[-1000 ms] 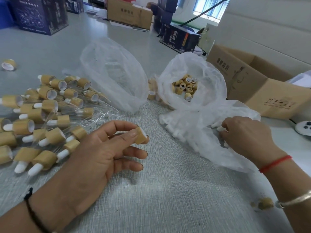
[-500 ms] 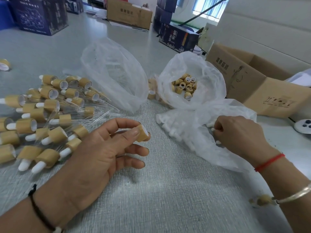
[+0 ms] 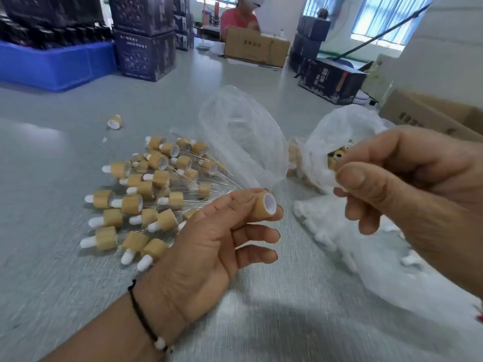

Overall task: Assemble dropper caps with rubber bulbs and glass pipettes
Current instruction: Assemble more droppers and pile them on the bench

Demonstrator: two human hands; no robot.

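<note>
My left hand (image 3: 209, 244) rests low over the table and pinches a bamboo-coloured dropper cap (image 3: 266, 205) between thumb and forefinger, white open end turned to the right. My right hand (image 3: 407, 189) is raised to the right of it, thumb and forefinger pinched on a small white piece that looks like a rubber bulb (image 3: 331, 177), mostly hidden by the fingers. The two hands are a short gap apart. A pile of assembled droppers (image 3: 146, 194) with white bulbs and glass pipettes lies to the left.
A clear bag (image 3: 240, 131) lies behind the pile. Bamboo caps sit in another plastic bag (image 3: 339, 126), and a bag of white bulbs (image 3: 329, 226) lies under my right hand. A lone cap (image 3: 115, 121), cardboard boxes (image 3: 431, 113), dark cartons (image 3: 332, 79) and a person (image 3: 240, 17) are farther off.
My right hand has come up out of the bag of bulbs, pinching a white piece, and moved toward my left hand. The left hand has turned the cap's open end rightward. The view has tilted up.
</note>
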